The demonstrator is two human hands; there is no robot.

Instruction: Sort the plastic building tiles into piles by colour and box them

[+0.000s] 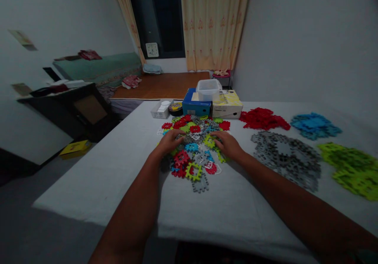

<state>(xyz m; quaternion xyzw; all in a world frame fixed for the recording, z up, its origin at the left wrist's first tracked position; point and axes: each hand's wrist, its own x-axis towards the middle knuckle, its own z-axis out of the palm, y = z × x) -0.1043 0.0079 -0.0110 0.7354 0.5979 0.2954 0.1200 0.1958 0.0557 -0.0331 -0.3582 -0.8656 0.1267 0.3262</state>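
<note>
A mixed heap of flat plastic building tiles (193,148) in red, grey, lime, blue and white lies on the table before me. At its left side is my left hand (170,141), thumb and fingers apart over the tiles. My right hand (228,144) reaches in from the right, fingers spread, touching or just above a lime square tile (209,141). Neither hand visibly grips a tile; some fingertips are hidden among the pieces. Toward me, a lime frame tile (193,172) and a grey notched tile (200,183) lie at the heap's near edge.
Single-colour piles stand to the right: red (262,119), blue (314,125), grey (288,157) and lime (351,169). Behind the heap are a blue box (196,108), a yellow-and-white box (227,106), a clear plastic tub (208,90) and a white tray (158,113).
</note>
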